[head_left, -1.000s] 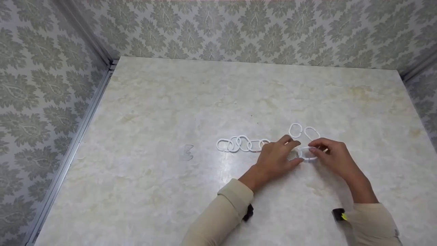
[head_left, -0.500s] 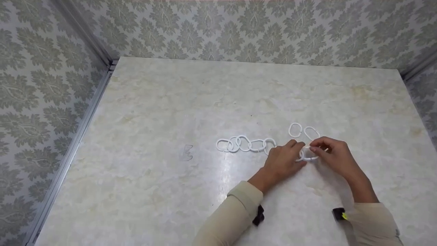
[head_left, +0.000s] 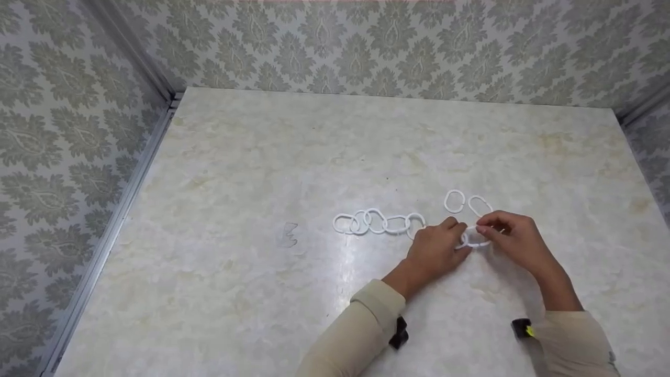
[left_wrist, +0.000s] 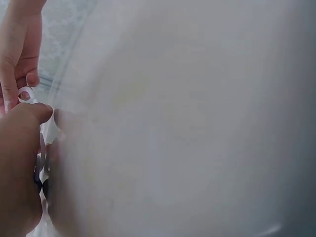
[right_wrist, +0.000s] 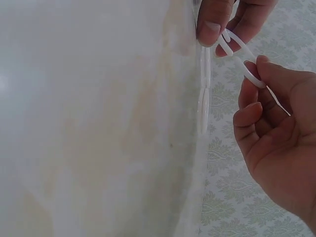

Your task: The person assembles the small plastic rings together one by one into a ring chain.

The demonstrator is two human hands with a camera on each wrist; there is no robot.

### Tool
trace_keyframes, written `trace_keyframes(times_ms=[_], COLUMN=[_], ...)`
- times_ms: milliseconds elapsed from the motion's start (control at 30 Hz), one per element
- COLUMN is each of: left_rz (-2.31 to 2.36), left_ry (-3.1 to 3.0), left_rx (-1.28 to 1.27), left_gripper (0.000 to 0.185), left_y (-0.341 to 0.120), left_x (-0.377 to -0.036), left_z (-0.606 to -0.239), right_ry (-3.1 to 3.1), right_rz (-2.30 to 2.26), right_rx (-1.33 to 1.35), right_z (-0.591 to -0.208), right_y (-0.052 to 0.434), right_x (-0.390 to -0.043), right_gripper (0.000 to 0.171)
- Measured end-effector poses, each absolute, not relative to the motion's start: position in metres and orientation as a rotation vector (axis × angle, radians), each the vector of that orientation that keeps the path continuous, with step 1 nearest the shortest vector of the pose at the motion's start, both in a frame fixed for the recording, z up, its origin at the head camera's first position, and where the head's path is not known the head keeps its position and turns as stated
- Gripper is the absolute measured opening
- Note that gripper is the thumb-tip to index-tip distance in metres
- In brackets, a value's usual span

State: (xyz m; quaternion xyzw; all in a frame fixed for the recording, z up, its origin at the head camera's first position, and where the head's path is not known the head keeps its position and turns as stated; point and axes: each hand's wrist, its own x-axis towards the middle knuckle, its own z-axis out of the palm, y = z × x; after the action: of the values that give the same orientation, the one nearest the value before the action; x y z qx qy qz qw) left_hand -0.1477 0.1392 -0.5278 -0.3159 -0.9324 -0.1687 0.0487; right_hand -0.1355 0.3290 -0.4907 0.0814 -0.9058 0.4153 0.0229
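A chain of white oval plastic links [head_left: 376,220] lies on the table and runs right under my left hand [head_left: 437,245]. That hand grips the chain near its right end, its palm side hidden in the head view. In the right wrist view, the left thumb [right_wrist: 211,30] and fingers hold a link that hooks through another white link [right_wrist: 253,79]. My right hand [head_left: 513,238] pinches this second link between thumb and index finger, raised off the table at a tilt. Its other fingers are curled below, as seen in the right wrist view.
Two loose white links, one rounder [head_left: 454,201] and one slanted [head_left: 479,206], lie just beyond my hands on the marbled table [head_left: 235,173]. A small clear jagged piece [head_left: 289,235] lies to the left. Patterned wall panels [head_left: 356,52] border the table.
My left hand has slid right along the chain toward the right hand and closed in on the end links, uncovering a link on its left. The right hand keeps its pinch, nearly still.
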Motion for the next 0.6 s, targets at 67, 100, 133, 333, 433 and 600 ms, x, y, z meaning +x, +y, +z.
trace_keyframes(times_ms=[67,100,133,333,433,600], left_rz=[-0.507,-0.5,-0.497,-0.486,-0.491,-0.508], left_ry=[-2.843,-2.838,-2.831,-2.789,-2.81,-2.851], left_rx=[-0.966,-0.969,-0.972,-0.981,-0.974,-0.97], left_gripper=[0.04,0.04,0.04,0.038,0.039,0.04], left_y=[0.14,0.14,0.14,0.139,0.139,0.14], left_x=[-0.147,-0.147,-0.147,-0.148,-0.148,-0.149], left_z=[-0.527,-0.527,-0.527,-0.526,-0.526,-0.527], right_ry=[-2.801,-2.8,-2.804,-2.813,-2.831,-2.966], right_rz=[1.322,1.356,1.385,1.483,1.439,1.259], right_rx=[0.261,0.262,0.266,0.203,0.136,-0.021], right_z=[-0.491,-0.491,-0.491,-0.488,-0.489,-0.492], right_y=[0.331,0.332,0.333,0.348,0.357,0.366], right_x=[-0.136,-0.136,-0.137,-0.145,-0.152,-0.166], right_gripper=[0.01,0.011,0.012,0.023,0.027,0.031])
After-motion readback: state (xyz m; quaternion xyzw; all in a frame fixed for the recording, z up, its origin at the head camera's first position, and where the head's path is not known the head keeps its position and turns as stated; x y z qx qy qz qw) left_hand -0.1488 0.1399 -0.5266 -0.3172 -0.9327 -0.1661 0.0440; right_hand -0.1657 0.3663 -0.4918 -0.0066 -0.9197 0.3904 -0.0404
